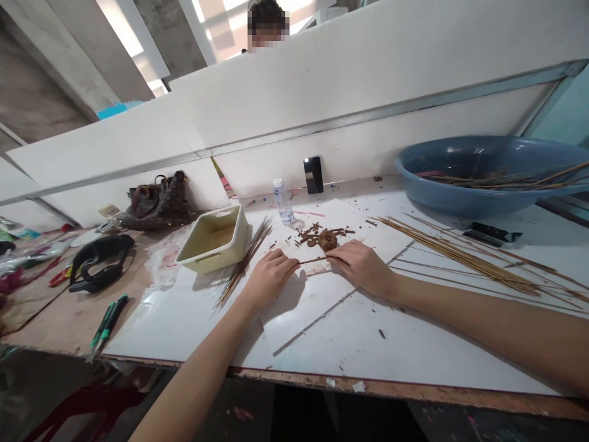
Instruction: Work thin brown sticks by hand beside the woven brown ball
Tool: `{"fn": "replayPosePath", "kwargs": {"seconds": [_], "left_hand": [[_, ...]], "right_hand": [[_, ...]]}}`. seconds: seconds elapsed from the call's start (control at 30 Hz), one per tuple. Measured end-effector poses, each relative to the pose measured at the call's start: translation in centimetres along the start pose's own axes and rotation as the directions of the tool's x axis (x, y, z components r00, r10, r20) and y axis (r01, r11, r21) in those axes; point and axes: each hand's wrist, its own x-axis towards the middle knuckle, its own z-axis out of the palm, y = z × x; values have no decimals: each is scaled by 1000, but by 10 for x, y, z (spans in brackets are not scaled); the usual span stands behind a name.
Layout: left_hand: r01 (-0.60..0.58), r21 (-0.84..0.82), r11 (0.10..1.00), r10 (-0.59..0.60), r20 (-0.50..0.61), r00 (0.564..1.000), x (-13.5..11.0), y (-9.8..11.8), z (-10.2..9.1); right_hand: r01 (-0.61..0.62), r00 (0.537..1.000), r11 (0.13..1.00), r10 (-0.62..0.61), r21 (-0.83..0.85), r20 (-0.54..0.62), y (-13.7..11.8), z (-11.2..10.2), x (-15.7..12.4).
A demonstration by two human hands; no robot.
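On our white-topped workbench point(322, 344), a wide blue plastic basin point(464, 175) and a spread of thin brown rods point(460, 261) lie to the right. Between them and a cream plastic tray point(214, 236), a rounded brown lump point(327, 240) sits just beyond our hands. Our left hand point(271, 279) and right hand point(363, 267) lie apart, both resting on one short brown rod point(313, 260) on the bench; we cannot tell whether they grip it.
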Motion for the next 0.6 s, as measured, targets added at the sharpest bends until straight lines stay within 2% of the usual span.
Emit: {"fn": "replayPosePath", "kwargs": {"seconds": [0.43, 0.6], "left_hand": [[-27, 22, 999, 25, 88, 996, -3, -3, 2], [-10, 2, 1000, 10, 72, 997, -2, -2, 2]], "right_hand": [[12, 998, 999, -11, -30, 55, 4, 3, -2], [30, 997, 999, -28, -31, 77, 2, 0, 0]]}}
